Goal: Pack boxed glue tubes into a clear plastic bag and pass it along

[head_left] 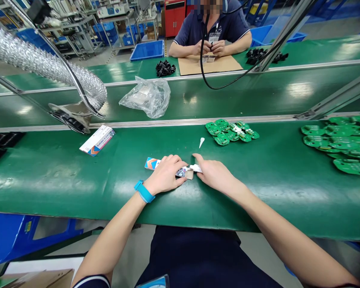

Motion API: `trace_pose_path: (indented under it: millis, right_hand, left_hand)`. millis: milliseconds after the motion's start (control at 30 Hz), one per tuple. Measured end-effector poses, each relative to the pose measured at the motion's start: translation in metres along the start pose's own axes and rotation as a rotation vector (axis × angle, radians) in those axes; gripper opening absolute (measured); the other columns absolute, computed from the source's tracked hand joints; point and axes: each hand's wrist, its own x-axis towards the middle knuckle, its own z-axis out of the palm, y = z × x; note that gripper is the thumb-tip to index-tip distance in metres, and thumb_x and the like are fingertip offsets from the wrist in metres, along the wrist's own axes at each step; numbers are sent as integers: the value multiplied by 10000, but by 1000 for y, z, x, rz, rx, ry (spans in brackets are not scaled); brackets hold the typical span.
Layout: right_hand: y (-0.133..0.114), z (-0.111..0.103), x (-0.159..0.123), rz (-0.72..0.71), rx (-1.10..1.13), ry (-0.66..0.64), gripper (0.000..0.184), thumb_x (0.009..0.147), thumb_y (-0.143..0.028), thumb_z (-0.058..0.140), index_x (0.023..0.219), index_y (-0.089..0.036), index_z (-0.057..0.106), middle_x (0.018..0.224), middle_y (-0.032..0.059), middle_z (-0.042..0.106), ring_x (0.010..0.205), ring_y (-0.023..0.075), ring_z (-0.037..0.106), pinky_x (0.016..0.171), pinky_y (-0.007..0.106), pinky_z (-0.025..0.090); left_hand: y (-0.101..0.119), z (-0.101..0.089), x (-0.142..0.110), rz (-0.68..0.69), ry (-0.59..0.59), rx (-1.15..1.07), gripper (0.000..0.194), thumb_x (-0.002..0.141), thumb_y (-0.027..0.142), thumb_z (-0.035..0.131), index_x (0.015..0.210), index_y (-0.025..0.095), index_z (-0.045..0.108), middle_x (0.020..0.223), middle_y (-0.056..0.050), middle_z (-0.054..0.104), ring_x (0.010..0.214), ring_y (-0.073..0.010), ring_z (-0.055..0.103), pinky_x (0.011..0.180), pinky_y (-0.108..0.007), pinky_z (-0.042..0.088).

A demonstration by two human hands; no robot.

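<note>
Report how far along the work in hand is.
Done: the box is open, its flap out. In hand: the left hand is on the box, the right hand holds a white tube at its open end. Left: the tube looks mostly outside; whether going in or out, I can't tell.

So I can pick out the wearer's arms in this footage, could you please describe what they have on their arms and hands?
The left hand is ungloved, with a plain bright blue band at the wrist. A dark sleeve with white trim shows on the left upper arm. The right hand is bare, its wrist too.
</note>
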Motion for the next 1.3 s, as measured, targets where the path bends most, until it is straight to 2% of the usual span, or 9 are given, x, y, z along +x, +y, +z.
trace_pose_path:
  millis: [467, 667, 800, 1067, 1300]
  right_hand:
    - [0, 5, -1, -30, -25, 16, 564, 926, -167, 493, 1460, -102, 323, 971, 111, 739, 870, 278, 713, 680, 315, 439]
    - [0, 4, -2, -22, -24, 13, 556, 924, -163, 486, 1452, -100, 326, 991, 122, 736, 883, 282, 715, 695, 322, 450]
    - [-3, 1, -2, -12, -34, -10, 561, 927, -171, 509, 1452, -89, 329, 1004, 128, 734, 903, 288, 714, 710, 330, 458]
    - [-7, -2, -1, 7, -40, -8, 552, 940, -174, 517, 1450, -105, 319, 1008, 126, 732, 922, 284, 715, 721, 329, 463]
    - [-8, 0, 2, 27, -5, 53, 588, 916, -157, 542, 1457, -107, 319, 986, 117, 741, 886, 280, 721, 682, 304, 440]
  left_hand:
    - [-4, -1, 4, 11, -74, 13, 408, 876, 462, 691, 1196, 228, 594, 1066, -56, 570, 963, -233, 522, 840, -363, 434]
    - [1, 2, 2, -28, -19, 42, 415, 867, 500, 686, 1161, 225, 585, 1069, -57, 573, 971, -238, 541, 844, -365, 456]
    - [8, 4, 0, -120, 29, 106, 435, 851, 511, 702, 1141, 213, 576, 1047, -57, 579, 971, -246, 564, 816, -361, 475]
    - [20, 12, -6, -222, 100, 187, 494, 859, 473, 709, 1222, 192, 529, 1067, -72, 584, 993, -258, 576, 829, -373, 495]
    - [29, 15, -7, -319, 177, 196, 560, 909, 427, 648, 1344, 125, 465, 1108, -110, 555, 1007, -280, 590, 866, -409, 513]
